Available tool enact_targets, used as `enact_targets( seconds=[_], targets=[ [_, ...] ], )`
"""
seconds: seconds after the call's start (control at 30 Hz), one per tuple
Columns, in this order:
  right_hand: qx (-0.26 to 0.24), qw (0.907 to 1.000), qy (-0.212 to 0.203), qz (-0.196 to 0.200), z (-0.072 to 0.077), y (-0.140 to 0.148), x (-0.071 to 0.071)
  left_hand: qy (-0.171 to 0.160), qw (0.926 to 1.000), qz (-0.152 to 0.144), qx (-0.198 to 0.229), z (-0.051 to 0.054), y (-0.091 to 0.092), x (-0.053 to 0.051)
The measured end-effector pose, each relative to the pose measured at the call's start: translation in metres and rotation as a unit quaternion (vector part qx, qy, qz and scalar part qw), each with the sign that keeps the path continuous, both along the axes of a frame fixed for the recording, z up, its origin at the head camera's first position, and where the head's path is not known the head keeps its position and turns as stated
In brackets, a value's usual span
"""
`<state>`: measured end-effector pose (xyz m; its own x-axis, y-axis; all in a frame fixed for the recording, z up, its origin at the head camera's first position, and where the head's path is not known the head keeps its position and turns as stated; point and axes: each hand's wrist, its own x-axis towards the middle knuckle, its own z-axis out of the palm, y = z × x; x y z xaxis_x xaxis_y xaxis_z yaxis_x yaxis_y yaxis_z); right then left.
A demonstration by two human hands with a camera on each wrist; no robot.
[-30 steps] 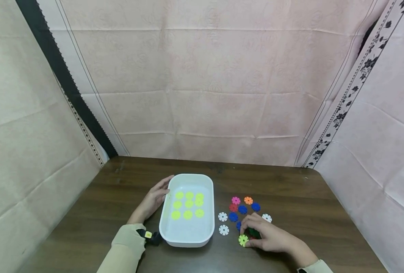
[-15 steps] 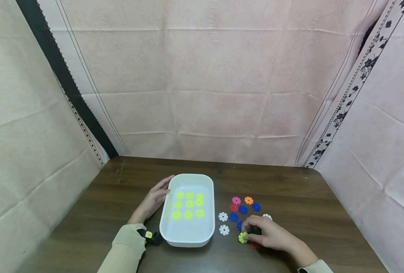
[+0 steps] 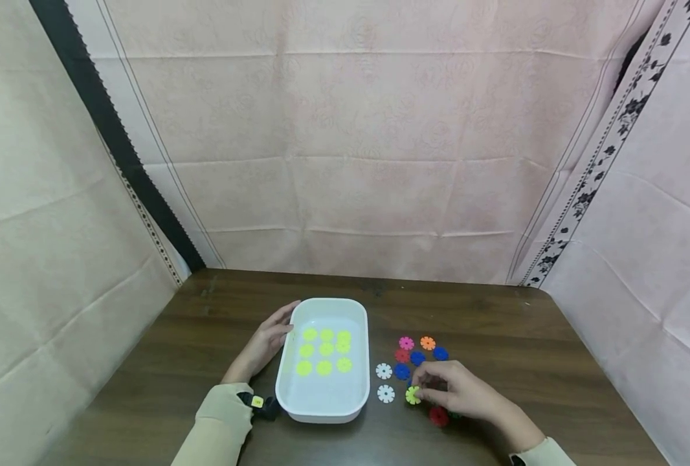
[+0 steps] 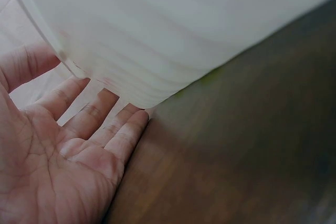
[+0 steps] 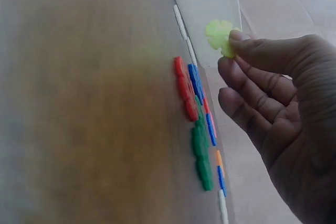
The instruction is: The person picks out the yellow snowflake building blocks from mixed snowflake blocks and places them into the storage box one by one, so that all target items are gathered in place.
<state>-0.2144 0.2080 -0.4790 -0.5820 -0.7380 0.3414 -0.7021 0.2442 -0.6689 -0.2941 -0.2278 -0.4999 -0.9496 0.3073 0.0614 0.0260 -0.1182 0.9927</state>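
My right hand [image 3: 454,388] pinches a yellow-green flower-shaped plastic disc [image 5: 220,36] between thumb and fingers. In the right wrist view the disc is held up off the table. My left hand [image 3: 263,346] holds the near-left side of a white rectangular tub [image 3: 322,401], with the thumb at its rim and the fingers along the outer wall [image 4: 157,35]. Several yellow-green discs [image 3: 325,349] lie in rows inside the tub. Around my right hand lie a red disc [image 3: 438,416], a green disc [image 5: 201,150], blue discs [image 3: 402,371] and white discs [image 3: 386,393].
Farther back on the brown wooden table [image 3: 147,388] lie a pink disc [image 3: 406,343], an orange disc [image 3: 428,343] and another red disc [image 3: 402,355]. Pale cloth [image 3: 351,162] hangs behind the table and along both sides.
My right hand has lifted the yellow-green disc and shifted slightly away from the near edge, uncovering the red disc. My left hand stays on the tub.
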Motion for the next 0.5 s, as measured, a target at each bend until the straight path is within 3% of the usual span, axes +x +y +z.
enact_targets(
  seconds=[0.5],
  targets=[
    [0.032, 0.9994, 0.009, -0.005, 0.027, -0.035, -0.021, -0.006, 1.0, 0.004, -0.004, 0.0, -0.001, 0.0]
  ],
)
